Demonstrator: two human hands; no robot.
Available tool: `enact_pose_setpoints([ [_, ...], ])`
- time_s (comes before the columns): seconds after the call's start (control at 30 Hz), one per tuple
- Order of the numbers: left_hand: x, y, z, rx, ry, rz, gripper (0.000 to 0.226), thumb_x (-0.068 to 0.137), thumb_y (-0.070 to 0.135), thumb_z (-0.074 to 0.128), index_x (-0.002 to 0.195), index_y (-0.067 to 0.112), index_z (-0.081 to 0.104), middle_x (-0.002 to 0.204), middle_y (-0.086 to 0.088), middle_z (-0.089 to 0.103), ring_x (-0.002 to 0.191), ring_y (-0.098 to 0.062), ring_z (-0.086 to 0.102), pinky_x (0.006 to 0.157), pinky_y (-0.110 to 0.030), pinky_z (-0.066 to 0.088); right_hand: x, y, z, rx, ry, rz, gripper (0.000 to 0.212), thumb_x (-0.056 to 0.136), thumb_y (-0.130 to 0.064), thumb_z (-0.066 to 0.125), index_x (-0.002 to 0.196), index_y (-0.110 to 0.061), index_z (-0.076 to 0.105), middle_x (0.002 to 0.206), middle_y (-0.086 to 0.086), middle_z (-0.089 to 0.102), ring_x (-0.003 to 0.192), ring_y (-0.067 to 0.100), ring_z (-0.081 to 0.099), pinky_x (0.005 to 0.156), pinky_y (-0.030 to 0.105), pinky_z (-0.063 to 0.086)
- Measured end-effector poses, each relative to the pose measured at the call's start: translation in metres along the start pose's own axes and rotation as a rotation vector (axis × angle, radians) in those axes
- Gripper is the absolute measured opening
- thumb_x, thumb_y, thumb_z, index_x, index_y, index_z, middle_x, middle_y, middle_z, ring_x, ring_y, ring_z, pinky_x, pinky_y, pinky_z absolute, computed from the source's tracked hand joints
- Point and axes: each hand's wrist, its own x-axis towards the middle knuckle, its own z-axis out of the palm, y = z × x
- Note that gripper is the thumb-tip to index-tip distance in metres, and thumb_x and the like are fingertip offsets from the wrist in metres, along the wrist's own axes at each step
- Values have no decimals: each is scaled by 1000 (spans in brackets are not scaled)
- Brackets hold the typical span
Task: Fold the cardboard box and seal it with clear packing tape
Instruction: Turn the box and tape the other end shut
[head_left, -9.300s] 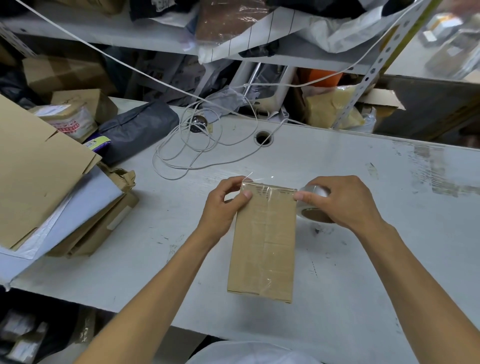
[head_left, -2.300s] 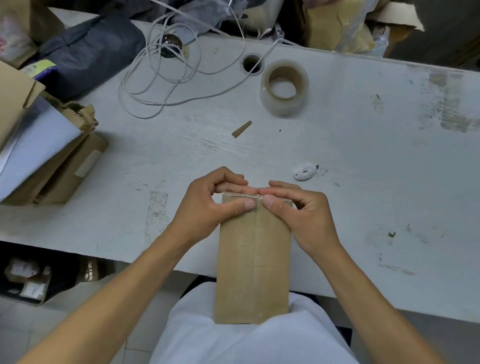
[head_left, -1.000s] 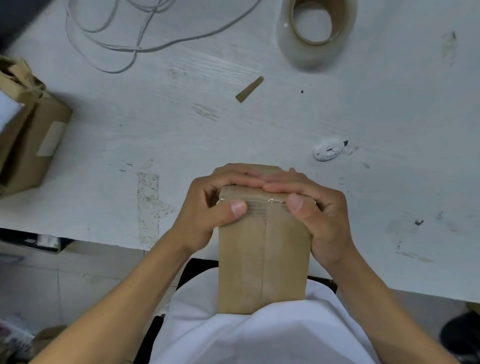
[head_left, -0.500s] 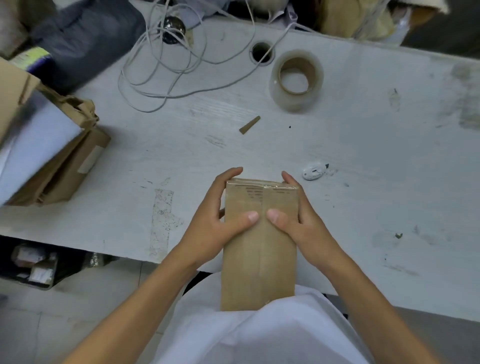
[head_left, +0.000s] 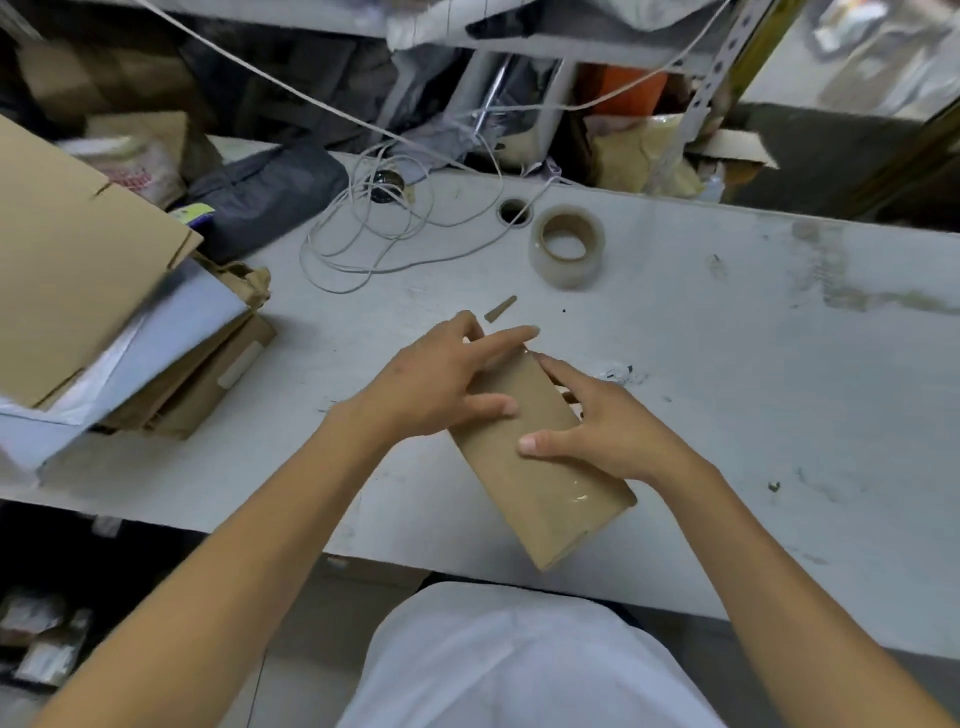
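Cardboard box (head_left: 540, 462) sits at the centre of the frame between our two hands, a long narrow brown carton turned on a slant, its far end toward the upper left and its near end toward the lower right. The near end juts past the front edge of the worktop (head_left: 753, 364), and a glossy strip of clear tape shines across it.

Our left hand (head_left: 436, 387) covers the far end of the box. Its grip is loose rather than clenched: the fingers lie stretched along the far side and top, the thumb lies across the upper face. Our right hand (head_left: 608, 434) lies on the right side of the box around its middle, fingers spread and fairly straight, thumb tip pressed flat on the top face. Neither grip plainly wraps the carton; motion blur hides the fingertips' contact.

Up and to the right of the hands, a roll of clear tape (head_left: 567, 245) lies flat on the worktop, well apart from the box. A small brown cardboard scrap (head_left: 500, 309) lies just beyond our left fingertips. A loose white cord (head_left: 374, 244) coils at upper centre, and a stack of flattened cardboard (head_left: 78, 270) fills the left side.
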Motion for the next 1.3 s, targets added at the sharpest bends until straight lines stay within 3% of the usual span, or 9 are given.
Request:
enact_pose_setpoints([
  [0.23,-20,16,2,139,163,-411,69,65,86,59,93,23,53,99,3,42,91,-19,48,71,-37,45,7,-11,13,-241,687,189,98,62,-72,74,144,-33,38,146,-5,40,132,24,42,94,43,46],
  [0.33,-35,26,26,121,69,-444,74,68,92,44,84,22,61,93,4,45,88,-17,53,72,-38,50,17,-13,14,-58,638,222,108,62,-68,77,150,-34,26,145,1,39,131,24,46,98,40,42],
  [0.4,-41,24,38,-33,101,-444,75,68,88,52,104,22,60,107,6,46,95,-16,56,78,-37,53,21,-14,17,26,587,151,108,64,-60,81,152,-36,24,145,0,40,132,19,45,101,33,39],
  [0.5,-44,20,41,-492,139,-263,89,68,60,79,140,37,33,133,15,40,117,-6,52,95,-33,51,21,-16,25,67,493,29,109,65,-52,85,153,-39,22,148,-7,41,131,11,45,101,26,38],
  [0.7,-45,15,38,-833,98,-79,95,72,26,89,136,54,24,131,20,55,114,0,62,88,-23,55,21,-15,27,113,439,-19,103,67,-49,85,151,-43,25,139,-15,44,119,3,47,97,23,39],
  [0.83,-32,4,30,-761,80,-222,111,72,70,72,154,47,0,153,22,35,134,-5,46,108,-34,44,35,-15,1,352,635,-65,59,82,-42,75,135,-30,53,123,-13,61,112,5,59,89,32,53],
  [0.93,-3,-8,12,-764,105,-305,87,85,74,46,157,36,14,154,11,38,133,-13,48,112,-43,41,66,-4,-37,406,811,-84,14,90,-36,66,102,-30,68,98,-13,70,99,9,66,92,43,55],
  [1.07,52,-21,-16,-835,154,-363,63,95,64,34,141,24,48,138,0,56,118,-16,59,101,-40,51,124,19,-78,153,765,-20,19,93,-16,63,112,-16,68,111,0,66,108,19,63,86,26,47],
  [1.3,136,-46,-31,-927,151,-465,43,103,49,41,117,16,64,115,-3,70,106,-22,67,99,-44,52,206,47,-104,-589,396,1,55,84,7,50,132,-19,60,160,7,24,142,31,20,103,37,39],
])
